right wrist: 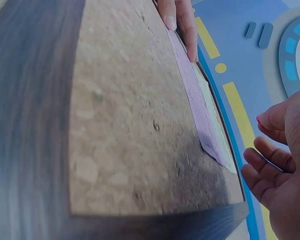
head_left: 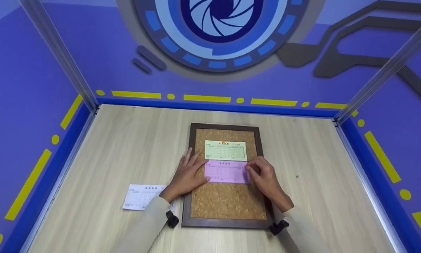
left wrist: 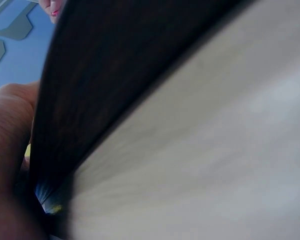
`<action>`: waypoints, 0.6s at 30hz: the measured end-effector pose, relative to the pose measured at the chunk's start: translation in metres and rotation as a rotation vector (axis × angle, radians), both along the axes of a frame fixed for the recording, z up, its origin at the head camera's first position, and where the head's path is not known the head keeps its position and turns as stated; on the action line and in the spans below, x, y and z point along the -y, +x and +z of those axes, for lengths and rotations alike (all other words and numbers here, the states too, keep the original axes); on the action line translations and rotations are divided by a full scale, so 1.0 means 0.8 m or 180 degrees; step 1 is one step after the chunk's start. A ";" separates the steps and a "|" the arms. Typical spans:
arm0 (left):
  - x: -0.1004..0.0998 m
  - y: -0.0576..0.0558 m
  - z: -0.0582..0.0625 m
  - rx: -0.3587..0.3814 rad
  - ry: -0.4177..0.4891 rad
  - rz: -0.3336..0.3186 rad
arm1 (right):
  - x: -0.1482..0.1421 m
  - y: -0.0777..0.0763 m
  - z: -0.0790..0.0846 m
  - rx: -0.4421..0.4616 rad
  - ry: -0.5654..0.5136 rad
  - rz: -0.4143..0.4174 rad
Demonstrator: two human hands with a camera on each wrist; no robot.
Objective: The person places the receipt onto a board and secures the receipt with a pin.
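The left hand (head_left: 187, 175), fingers spread, touches the pink paper (head_left: 226, 173) on the board (head_left: 228, 202), beside the green paper (head_left: 226, 151). The right hand (head_left: 266, 178) pinches a tiny pink thing (right wrist: 259, 119).

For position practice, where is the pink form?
In the head view, the pink form lies on the corkboard, below the green form, between left hand and right hand.
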State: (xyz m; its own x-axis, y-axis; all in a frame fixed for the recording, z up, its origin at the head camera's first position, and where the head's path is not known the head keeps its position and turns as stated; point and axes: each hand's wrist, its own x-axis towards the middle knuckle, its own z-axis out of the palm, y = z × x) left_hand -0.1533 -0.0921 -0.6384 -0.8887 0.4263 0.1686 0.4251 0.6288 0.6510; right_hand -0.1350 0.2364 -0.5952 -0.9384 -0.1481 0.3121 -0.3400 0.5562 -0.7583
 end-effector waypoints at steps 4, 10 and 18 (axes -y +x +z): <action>0.000 0.000 0.001 0.0013 -0.0025 -0.0002 | 0.008 -0.004 -0.002 -0.0019 -0.0068 0.0079; 0.001 0.002 0.003 0.0042 0.0005 0.0005 | 0.021 -0.009 -0.003 0.0016 -0.0144 0.0180; 0.002 -0.002 -0.006 -0.0021 0.0106 -0.0044 | 0.033 -0.013 -0.002 0.0076 -0.0143 0.0245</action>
